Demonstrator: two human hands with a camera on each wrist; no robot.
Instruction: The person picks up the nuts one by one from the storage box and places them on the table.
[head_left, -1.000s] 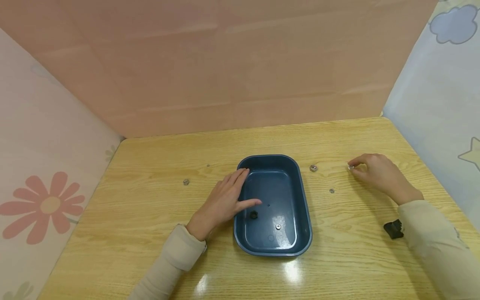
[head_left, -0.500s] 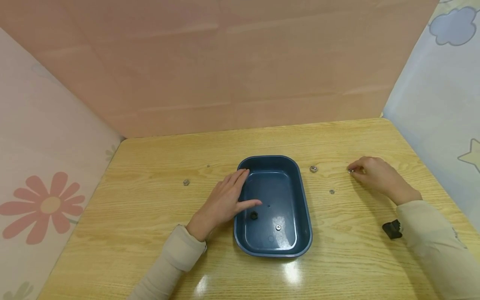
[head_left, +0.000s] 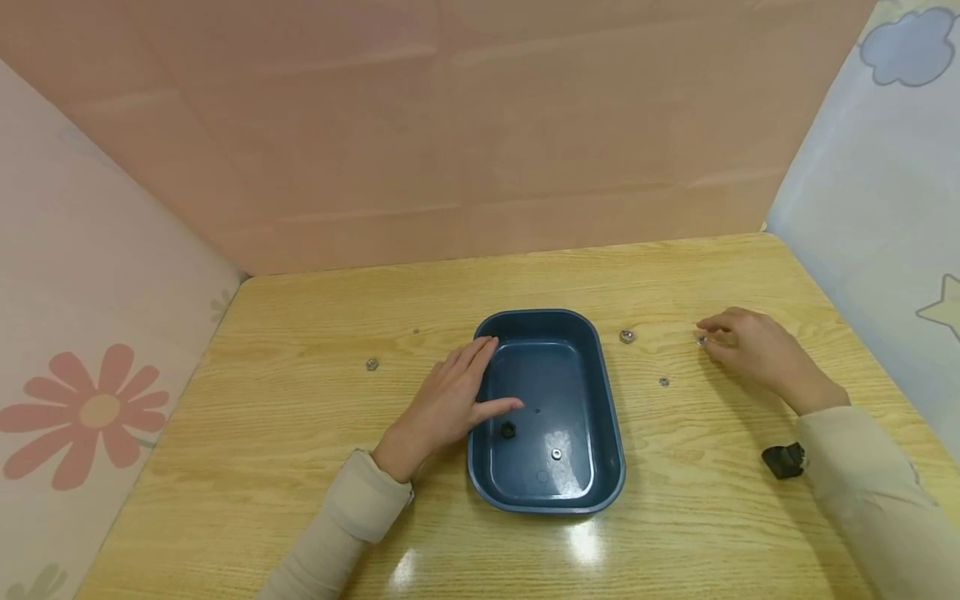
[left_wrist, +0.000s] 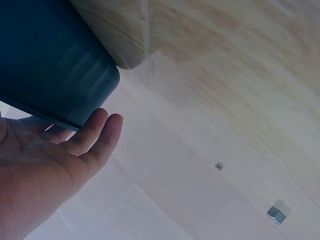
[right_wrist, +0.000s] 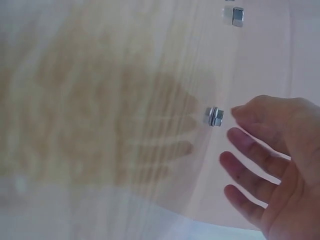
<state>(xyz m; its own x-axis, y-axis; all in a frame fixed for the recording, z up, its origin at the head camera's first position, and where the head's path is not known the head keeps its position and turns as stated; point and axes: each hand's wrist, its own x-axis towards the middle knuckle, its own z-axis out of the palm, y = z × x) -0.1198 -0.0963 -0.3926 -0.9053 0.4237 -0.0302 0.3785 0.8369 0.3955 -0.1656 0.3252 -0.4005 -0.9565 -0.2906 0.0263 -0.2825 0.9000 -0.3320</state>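
A blue plastic tray (head_left: 611, 417) stands mid-table, holding a black hex nut (head_left: 507, 430) and a small silver nut (head_left: 557, 454). My left hand (head_left: 446, 400) rests over its left rim, fingers fairly straight, thumb over the inside. In the left wrist view, two fingers (left_wrist: 100, 135) lie by the tray's outer wall (left_wrist: 95, 75). To the right, my right hand (head_left: 757, 350) hovers around a silver flanged nut or nut with washer (right_wrist: 216, 117) on the table. Its thumb and fingers are spread apart, with a small gap to the nut in the right wrist view.
A silver nut (head_left: 627, 336) and a smaller one (head_left: 663, 382) lie right of the tray. On the left lie another nut (head_left: 372, 364) and a tiny piece (head_left: 416, 332). A black object (head_left: 783, 460) sits by the right sleeve. Papered walls border the wooden table (head_left: 300, 467).
Half a second ago my right thumb and finger were closer together at the small silver piece; now they are spread wider and the hand sits slightly higher. My left hand and the tray stay put.
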